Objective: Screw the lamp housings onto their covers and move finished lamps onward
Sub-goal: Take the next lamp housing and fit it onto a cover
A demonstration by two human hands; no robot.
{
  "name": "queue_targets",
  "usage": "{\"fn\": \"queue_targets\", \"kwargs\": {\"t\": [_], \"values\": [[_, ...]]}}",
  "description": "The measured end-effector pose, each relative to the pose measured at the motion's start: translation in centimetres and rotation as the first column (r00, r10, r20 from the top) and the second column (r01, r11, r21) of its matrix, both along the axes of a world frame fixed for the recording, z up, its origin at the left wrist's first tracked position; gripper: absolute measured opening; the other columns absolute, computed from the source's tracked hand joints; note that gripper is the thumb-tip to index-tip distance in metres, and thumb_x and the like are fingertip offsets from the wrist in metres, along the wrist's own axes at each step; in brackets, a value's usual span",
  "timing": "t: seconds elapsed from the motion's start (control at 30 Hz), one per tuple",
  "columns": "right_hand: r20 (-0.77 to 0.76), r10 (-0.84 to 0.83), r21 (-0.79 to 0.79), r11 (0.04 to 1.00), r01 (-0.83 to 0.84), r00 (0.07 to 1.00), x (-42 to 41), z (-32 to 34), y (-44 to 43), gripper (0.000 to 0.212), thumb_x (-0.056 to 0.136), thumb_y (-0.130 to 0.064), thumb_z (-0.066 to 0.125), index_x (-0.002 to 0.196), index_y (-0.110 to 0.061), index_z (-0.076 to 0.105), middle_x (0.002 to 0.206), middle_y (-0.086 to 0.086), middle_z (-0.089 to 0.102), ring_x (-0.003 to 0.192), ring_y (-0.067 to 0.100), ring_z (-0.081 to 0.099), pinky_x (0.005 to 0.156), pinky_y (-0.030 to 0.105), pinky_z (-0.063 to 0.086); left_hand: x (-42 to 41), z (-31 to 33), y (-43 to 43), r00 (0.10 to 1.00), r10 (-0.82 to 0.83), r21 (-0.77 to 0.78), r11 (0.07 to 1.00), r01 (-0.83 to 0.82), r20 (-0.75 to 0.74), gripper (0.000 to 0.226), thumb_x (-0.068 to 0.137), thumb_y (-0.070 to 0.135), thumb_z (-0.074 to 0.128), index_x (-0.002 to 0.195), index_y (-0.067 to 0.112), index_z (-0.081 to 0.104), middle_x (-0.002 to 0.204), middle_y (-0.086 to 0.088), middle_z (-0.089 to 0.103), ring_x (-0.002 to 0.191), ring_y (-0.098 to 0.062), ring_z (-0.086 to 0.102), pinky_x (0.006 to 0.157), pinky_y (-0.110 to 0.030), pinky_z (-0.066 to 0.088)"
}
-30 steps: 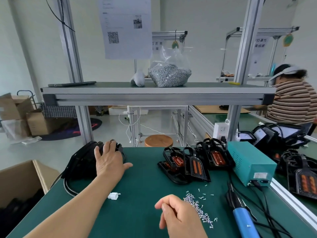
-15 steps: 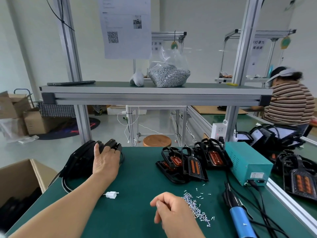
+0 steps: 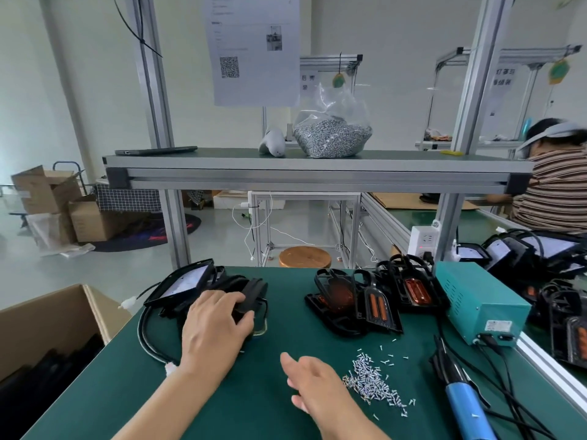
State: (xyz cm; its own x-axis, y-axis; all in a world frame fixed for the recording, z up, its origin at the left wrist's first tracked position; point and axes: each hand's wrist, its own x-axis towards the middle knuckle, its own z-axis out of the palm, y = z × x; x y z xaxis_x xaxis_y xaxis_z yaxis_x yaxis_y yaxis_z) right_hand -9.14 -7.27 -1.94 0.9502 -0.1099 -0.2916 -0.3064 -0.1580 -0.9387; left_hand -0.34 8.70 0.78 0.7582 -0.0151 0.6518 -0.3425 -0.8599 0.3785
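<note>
1. Bottom centre: the right hand (image 3: 314, 392) hangs over the green mat (image 3: 254, 408), fingers loose, holding nothing, just left of the loose screws (image 3: 371, 381).
2. Left of centre: the left hand (image 3: 216, 325) grasps a black lamp housing (image 3: 251, 292).
3. Centre right: more lamp parts (image 3: 359, 301) lie heaped beside the teal box (image 3: 479, 300).

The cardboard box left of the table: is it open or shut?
Open: the cardboard box has nothing covering its top, and dark items show inside it.
</note>
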Motion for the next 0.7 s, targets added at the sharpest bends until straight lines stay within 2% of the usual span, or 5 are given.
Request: {"fn": "queue_targets", "kwargs": {"t": [0.13, 0.27, 0.47, 0.6, 0.7], "values": [[-0.125, -0.023, 0.479, 0.874, 0.081, 0.992, 1.2, 0.2, 1.1, 0.08, 0.081, -0.066, 0.066, 0.141, -0.016, 0.048, 0.134, 0.005, 0.055, 0.121, 0.022, 0.056, 0.096, 0.043, 0.052, -4.3, -1.0, -0.9, 0.974, -0.143, 0.029, 0.99, 0.14, 0.174, 0.023, 0.066, 0.024, 0.085, 0.085, 0.016, 0.075, 0.077, 0.012, 0.063, 0.086, -0.016, 0.061, 0.074, -0.031, 0.049], [-0.159, -0.005, 0.646, 0.755, 0.108, 0.987, 1.4, 0.7, 0.4, 0.08, 0.074, -0.074, 0.065, 0.13, -0.017, 0.061, 0.116, 0.011, 0.073, 0.102, 0.026, 0.071, 0.088, 0.052, 0.057, -6.8, -2.4, -1.5, 0.896, -0.347, 0.131, 0.937, 0.322, 0.278, 0.025, 0.065, 0.037, 0.063, 0.075, 0.017, 0.073, 0.072, 0.008, 0.063, 0.084, -0.011, 0.051, 0.077, -0.024, 0.04], [-0.129, -0.136, 0.436, 0.882, 0.179, 0.982, 1.1, 0.1, 1.1, 0.023, 0.086, 0.011, 0.051, 0.101, -0.006, 0.058, 0.058, 0.007, 0.061, 0.045, 0.019, 0.057, 0.043, 0.023, 0.043, -7.9, -3.4, -1.5, 0.789, -0.556, 0.197, 0.831, 0.52, 0.264, 0.024, 0.067, 0.043, 0.07, 0.087, 0.03, 0.067, 0.071, 0.013, 0.063, 0.075, -0.008, 0.057, 0.071, -0.024, 0.044], [-0.113, -0.183, 0.368, 0.905, 0.212, 0.977, 0.6, -0.4, 1.0, 0.042, 0.083, 0.013, 0.042, 0.116, -0.007, 0.06, 0.094, 0.018, 0.069, 0.081, 0.033, 0.067, 0.068, 0.037, 0.056, -5.4, -1.4, 1.7, 0.951, -0.187, 0.095, 0.981, 0.168, 0.245, 0.042, 0.079, 0.05, 0.066, 0.103, 0.016, 0.073, 0.097, 0.002, 0.065, 0.099, -0.018, 0.052, 0.09, -0.034, 0.037], [-0.103, -0.201, 0.305, 0.926, 0.223, 0.974, -0.1, -0.1, 1.0, 0.047, 0.08, 0.006, 0.05, 0.124, -0.009, 0.059, 0.095, 0.014, 0.067, 0.079, 0.029, 0.062, 0.064, 0.03, 0.048, -3.0, 0.0, 3.6, 0.983, 0.128, 0.28, 0.956, -0.088, -0.128, 0.068, 0.078, 0.059, 0.07, 0.134, 0.021, 0.057, 0.127, 0.001, 0.058, 0.122, -0.025, 0.049, 0.102, -0.04, 0.035]]}}
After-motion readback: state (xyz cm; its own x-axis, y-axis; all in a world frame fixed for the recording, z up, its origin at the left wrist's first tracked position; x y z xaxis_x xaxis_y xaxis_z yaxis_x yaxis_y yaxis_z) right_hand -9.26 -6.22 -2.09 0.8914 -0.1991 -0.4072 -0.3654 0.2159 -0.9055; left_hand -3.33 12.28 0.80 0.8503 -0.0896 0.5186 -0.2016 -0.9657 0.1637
